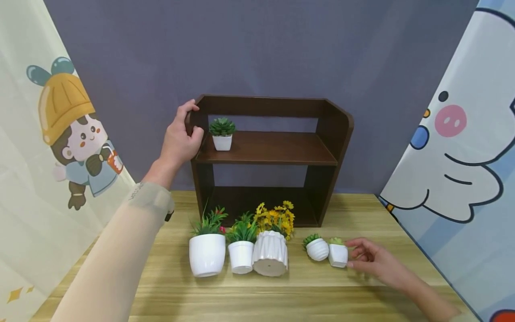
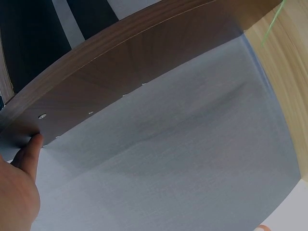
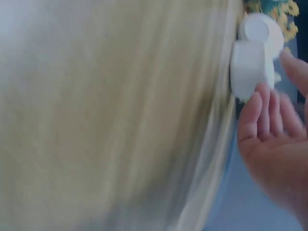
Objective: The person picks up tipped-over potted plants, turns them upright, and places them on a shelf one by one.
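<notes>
My left hand (image 1: 181, 136) grips the upper left side panel of a dark brown two-tier wooden shelf (image 1: 267, 154). In the left wrist view, a finger (image 2: 32, 156) presses against the outer face of that panel. A succulent in a white square pot (image 1: 222, 142) stands on the upper tier, just right of this hand. Down on the table, my right hand (image 1: 376, 261) reaches toward a small light-green succulent in a white square pot (image 1: 338, 255). Its fingers are slightly bent, with the fingertips right at the pot's side. The right wrist view shows this pot (image 3: 248, 70) beside the fingers.
Left of that pot, a round ribbed white pot (image 1: 318, 249) lies tilted. Before the shelf are a large white pot (image 1: 207, 255), a smaller white pot (image 1: 241, 257) with greenery, and a fluted pot (image 1: 270, 252) with yellow flowers, leaning back. Printed curtains flank the wooden table (image 1: 314, 299).
</notes>
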Demonstrator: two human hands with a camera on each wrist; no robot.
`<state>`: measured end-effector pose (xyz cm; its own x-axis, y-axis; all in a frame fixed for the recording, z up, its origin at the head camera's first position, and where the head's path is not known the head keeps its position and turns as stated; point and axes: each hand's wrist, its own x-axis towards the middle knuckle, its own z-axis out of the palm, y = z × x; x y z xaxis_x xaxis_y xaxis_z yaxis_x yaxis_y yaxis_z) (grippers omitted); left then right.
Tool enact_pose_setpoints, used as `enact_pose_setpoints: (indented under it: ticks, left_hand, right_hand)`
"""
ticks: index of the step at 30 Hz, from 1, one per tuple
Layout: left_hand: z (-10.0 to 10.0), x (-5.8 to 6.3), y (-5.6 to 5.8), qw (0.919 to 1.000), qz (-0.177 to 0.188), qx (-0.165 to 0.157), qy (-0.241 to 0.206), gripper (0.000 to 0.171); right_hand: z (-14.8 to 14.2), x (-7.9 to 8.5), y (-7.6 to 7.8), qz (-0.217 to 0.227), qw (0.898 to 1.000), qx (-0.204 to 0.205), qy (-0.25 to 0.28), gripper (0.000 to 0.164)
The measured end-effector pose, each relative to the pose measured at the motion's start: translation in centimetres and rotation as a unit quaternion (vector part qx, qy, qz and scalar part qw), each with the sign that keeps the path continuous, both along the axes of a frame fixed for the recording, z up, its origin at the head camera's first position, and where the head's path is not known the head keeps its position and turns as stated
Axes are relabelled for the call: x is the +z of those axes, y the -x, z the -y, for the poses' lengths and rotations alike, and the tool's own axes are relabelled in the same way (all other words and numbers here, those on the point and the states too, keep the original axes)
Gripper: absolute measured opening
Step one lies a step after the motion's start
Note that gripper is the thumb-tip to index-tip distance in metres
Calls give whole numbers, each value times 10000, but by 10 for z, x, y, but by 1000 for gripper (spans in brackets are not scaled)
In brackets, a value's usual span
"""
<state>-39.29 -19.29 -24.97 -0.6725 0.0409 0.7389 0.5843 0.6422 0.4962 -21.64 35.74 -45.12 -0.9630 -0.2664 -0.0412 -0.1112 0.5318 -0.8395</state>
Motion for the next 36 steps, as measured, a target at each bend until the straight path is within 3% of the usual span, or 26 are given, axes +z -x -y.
enact_pose_setpoints:
  ticks: [5, 10, 18, 26, 36]
  left_hand:
    - [0, 2, 1, 10000, -48, -4, -22, 55]
    - [1, 2, 2, 10000, -56, 14, -52, 56]
    - [1, 0, 2, 10000, -71, 18, -30, 56]
    - [1, 0, 3, 10000, -67, 27, -14, 57]
    - [1, -1, 2, 10000, -29, 7, -5, 55]
  right_hand:
    - [14, -4, -5, 300, 9960, -835, -48, 71]
    - [31, -7, -10, 301, 9914, -1258, -207, 80]
    - [45, -15, -8, 550, 9849, -1631, -182, 97]
    - [54, -19, -2, 574, 9803, -1886, 144, 92]
    - [56, -23, 2, 537, 9779, -2019, 99, 90]
